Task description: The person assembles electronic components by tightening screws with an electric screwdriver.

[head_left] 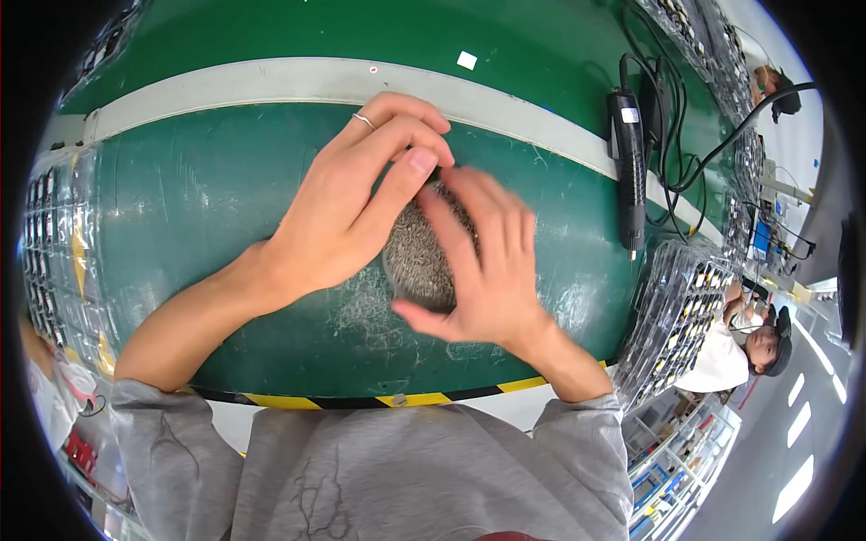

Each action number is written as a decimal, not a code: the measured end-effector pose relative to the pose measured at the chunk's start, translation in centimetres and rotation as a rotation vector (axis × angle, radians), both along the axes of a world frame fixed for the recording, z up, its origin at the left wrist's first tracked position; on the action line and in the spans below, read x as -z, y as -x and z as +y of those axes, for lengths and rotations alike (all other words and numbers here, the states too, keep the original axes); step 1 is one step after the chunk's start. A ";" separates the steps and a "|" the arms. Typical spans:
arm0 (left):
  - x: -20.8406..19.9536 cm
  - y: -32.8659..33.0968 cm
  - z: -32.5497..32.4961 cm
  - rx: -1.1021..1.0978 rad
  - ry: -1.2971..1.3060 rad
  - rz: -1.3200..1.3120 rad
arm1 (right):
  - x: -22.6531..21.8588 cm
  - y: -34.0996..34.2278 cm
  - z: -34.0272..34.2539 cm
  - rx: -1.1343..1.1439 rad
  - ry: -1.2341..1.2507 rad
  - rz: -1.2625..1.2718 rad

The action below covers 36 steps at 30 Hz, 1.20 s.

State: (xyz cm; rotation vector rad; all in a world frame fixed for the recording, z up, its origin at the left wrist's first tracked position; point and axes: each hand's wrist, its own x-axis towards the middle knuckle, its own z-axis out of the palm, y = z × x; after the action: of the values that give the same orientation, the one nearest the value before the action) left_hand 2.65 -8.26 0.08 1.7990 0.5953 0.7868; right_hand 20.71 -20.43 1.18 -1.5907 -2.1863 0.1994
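Observation:
A round, shallow dish of small grey metal pieces that look like screws [420, 257] sits on the green mat in front of me. My left hand [347, 203], with a ring on one finger, is bent at the dish's far left edge. Its thumb and forefinger are pinched together around something small and dark that I cannot make out. Over the dish's right side, my right hand [492, 257] is slightly blurred. Its thumb stands well apart from its fingers, and the fingertips reach up close to the left thumb. It covers part of the dish, and nothing shows in its grasp.
A black electric screwdriver [629, 171] with cables lies at the right. Stacked clear plastic trays of parts [677, 325] stand on the right, more trays [59, 252] on the left. A pale strip [271, 81] crosses behind the mat. A co-worker [753, 347] is at the far right.

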 end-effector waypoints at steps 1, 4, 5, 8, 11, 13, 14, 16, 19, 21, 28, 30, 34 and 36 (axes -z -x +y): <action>0.0 -0.2 -0.1 0.007 0.022 -0.007 | -0.2 0.2 -0.4 -0.067 0.030 0.008; 0.1 0.1 -0.2 0.002 0.025 -0.012 | -1.3 -0.6 0.1 -0.161 0.108 0.037; 0.2 0.0 -0.2 -0.005 0.008 -0.019 | -1.4 -1.8 0.5 -0.228 0.139 0.084; 0.0 0.2 -0.1 0.019 0.002 -0.002 | -1.0 -2.7 0.7 -0.320 0.153 0.161; 0.2 0.1 0.2 0.020 -0.029 0.006 | -0.2 -2.4 0.4 -0.301 0.096 0.260; 0.3 0.2 0.1 0.014 -0.028 0.009 | -1.3 -2.6 0.6 -0.319 0.105 0.200; 0.3 0.3 0.1 0.004 -0.030 0.010 | -1.6 -3.1 0.7 -0.321 0.104 0.202; 0.1 0.2 0.0 0.006 -0.026 0.003 | -1.9 -4.0 0.7 -0.187 0.104 0.208; 0.1 -0.1 0.1 0.021 -0.021 -0.004 | -1.6 -3.2 0.4 -0.212 0.102 0.255; 0.2 0.0 0.2 0.031 -0.029 0.008 | -2.0 -2.7 0.3 -0.264 0.137 0.313; 0.3 -0.4 -0.2 -0.005 -0.014 -0.023 | -1.8 -3.1 0.1 -0.293 0.154 0.357; 0.2 -0.1 -0.3 -0.045 0.017 -0.048 | -2.1 -3.4 0.2 -0.297 0.175 0.363; -0.3 0.1 -0.2 -0.026 -0.001 -0.022 | -2.2 -4.1 0.7 -0.226 0.118 0.262; -0.3 -0.6 0.3 0.033 -0.019 -0.045 | -2.3 -3.5 0.2 -0.278 0.134 0.350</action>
State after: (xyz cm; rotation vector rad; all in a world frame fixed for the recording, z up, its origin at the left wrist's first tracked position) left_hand 3.22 -7.95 0.42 1.7999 0.5292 0.8108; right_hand 24.21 -20.23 3.50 -1.1993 -2.1368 0.6668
